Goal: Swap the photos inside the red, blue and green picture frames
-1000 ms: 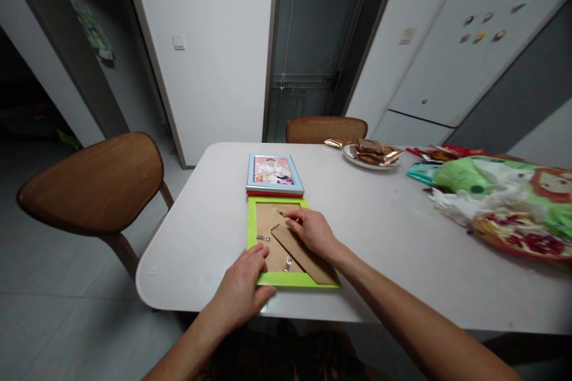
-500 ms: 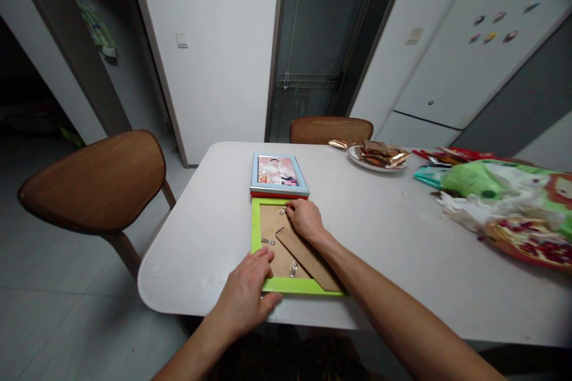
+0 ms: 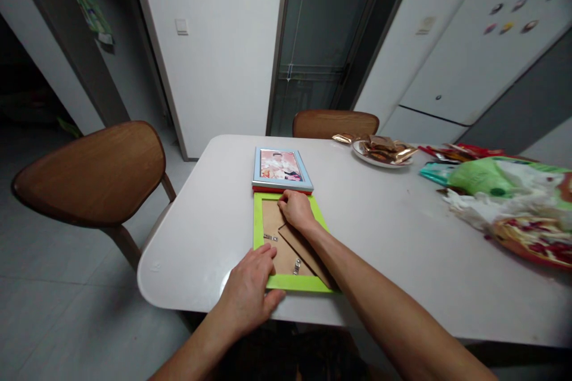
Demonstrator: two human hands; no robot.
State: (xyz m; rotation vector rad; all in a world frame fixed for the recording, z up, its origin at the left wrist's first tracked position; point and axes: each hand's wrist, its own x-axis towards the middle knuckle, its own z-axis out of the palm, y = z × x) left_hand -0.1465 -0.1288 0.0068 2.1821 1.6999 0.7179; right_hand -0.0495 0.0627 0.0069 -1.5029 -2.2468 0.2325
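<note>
A lime-green picture frame (image 3: 295,283) lies face down on the table, its brown backing board and folded stand leg (image 3: 308,255) showing. Two small metal turn clips, one on the left (image 3: 270,238) and one at the bottom (image 3: 297,266), sit on the backing. My left hand (image 3: 250,283) grips the frame's lower left corner, fingers over the border and thumb at the near edge. At the top of the backing, my right hand (image 3: 297,208) has its fingers pinched on the top clip, which they hide. Beyond it lies a light-blue picture frame (image 3: 306,177) holding a pink picture, stacked on something red.
A white table (image 3: 196,238) bears a plate (image 3: 379,162) of gold-wrapped packets at the back. On the right are green and white plastic packaging (image 3: 482,178) and a dish with red and cream bits (image 3: 536,241). Wooden chairs stand left (image 3: 93,175) and behind (image 3: 335,124).
My right hand has shifted slightly left and now covers the top clip, which showed before. The left hand keeps its place on the frame. The view has tilted slightly.
</note>
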